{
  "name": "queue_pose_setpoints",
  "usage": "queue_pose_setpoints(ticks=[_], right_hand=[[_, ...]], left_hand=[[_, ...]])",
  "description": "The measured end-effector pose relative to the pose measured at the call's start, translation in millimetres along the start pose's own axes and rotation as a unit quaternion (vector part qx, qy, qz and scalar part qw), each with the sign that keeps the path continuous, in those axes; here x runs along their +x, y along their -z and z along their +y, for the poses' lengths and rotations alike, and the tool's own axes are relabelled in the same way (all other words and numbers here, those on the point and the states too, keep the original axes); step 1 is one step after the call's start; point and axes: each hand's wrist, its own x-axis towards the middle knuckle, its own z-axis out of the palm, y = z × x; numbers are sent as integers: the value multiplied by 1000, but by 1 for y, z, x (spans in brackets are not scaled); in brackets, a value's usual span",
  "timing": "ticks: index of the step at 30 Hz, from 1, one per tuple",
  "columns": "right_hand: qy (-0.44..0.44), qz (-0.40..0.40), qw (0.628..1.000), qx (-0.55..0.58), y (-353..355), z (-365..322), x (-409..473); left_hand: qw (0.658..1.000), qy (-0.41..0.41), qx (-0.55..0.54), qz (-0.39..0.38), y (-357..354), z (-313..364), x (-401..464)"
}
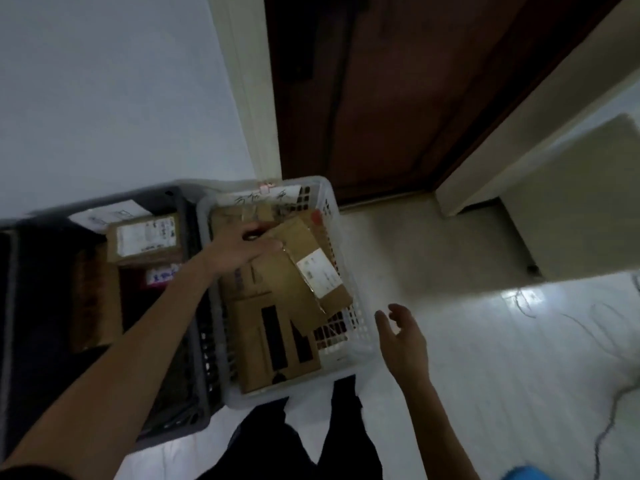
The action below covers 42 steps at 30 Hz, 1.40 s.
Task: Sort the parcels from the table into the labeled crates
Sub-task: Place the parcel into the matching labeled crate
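A white plastic crate stands on the floor and holds several cardboard parcels. A paper label is clipped to its far rim. My left hand reaches into it, fingers stretched flat on the top edge of a tilted brown parcel with a white shipping label. A larger carton with black print lies beneath. My right hand hovers just right of the crate with relaxed fingers, holding nothing. Left of it, a dark grey crate holds a labelled parcel and other boxes.
A dark wooden door stands behind the crates, with a white wall on the left. Glossy white floor tiles spread to the right, where thin cables trail. A beige step or ledge rises at right. My dark trouser legs are below.
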Motion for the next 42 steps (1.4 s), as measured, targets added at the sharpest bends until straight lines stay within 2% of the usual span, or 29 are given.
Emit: queue_pose_setpoints(ticks=[5,8,11,16,24,26,29,32,37,42], right_hand=[[18,-164,981,-98,-26,20,65],[45,-202,969,-133,-38,38,88],[65,-216,968,-108,-45,51,90],[69,-194,977,-47,-58,64,94],[94,-146,984,-25,-69,70,89],[95,-134,986,-26,-71,71,91],[89,-132,987,-24,-73,75,91],[77,-137,987,-20,-76,80,91],[11,-137,989,48,-72,70,90],[-23,-98,992,77,-78,68,91]], left_hand=[[996,36,75,-41,-34,12,37],[988,60,124,-65,-56,6,58],[986,76,123,-82,-72,0,66],[993,78,74,-57,-87,-13,88],[996,84,36,5,-68,-24,105],[995,66,76,-10,-69,-16,111],[996,59,63,-9,-69,-18,118],[995,61,68,-48,-75,-23,113],[993,39,93,-53,-81,-29,108],[980,35,117,-155,-99,-37,107]])
